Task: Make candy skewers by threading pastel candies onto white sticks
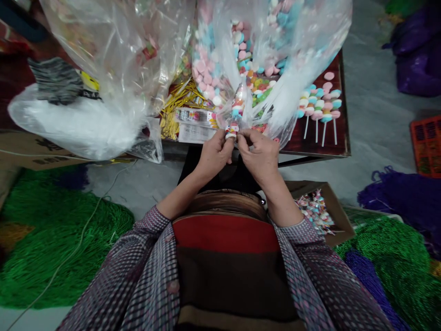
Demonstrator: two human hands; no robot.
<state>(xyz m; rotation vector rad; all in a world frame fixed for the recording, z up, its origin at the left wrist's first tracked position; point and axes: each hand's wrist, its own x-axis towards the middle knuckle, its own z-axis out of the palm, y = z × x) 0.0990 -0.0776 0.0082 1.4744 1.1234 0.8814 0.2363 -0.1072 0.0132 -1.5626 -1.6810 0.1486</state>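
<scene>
At the table's front edge, my left hand (217, 149) and my right hand (259, 154) pinch the lower end of a marshmallow lollipop (237, 108) in a clear printed wrapper. It points away from me, and its stick is hidden by my fingers. Just left of it lies a stack of printed clear wrappers (195, 117), beside a heap of gold twist ties (169, 120). Several unwrapped marshmallow lollipops (319, 103) rest at the table's right end with white sticks toward me. Behind my hands, gummy rings (262, 87) and pink, white and blue marshmallows (206, 76) spill from plastic bags.
A large clear bag (103, 50) covers the table's left side, near a grey knitted item (55, 80). Below right, a cardboard box (339, 216) holds wrapped lollipops. Green strand heaps (62, 239) and purple strands (396, 195) lie on the floor, with an orange crate (427, 145) at right.
</scene>
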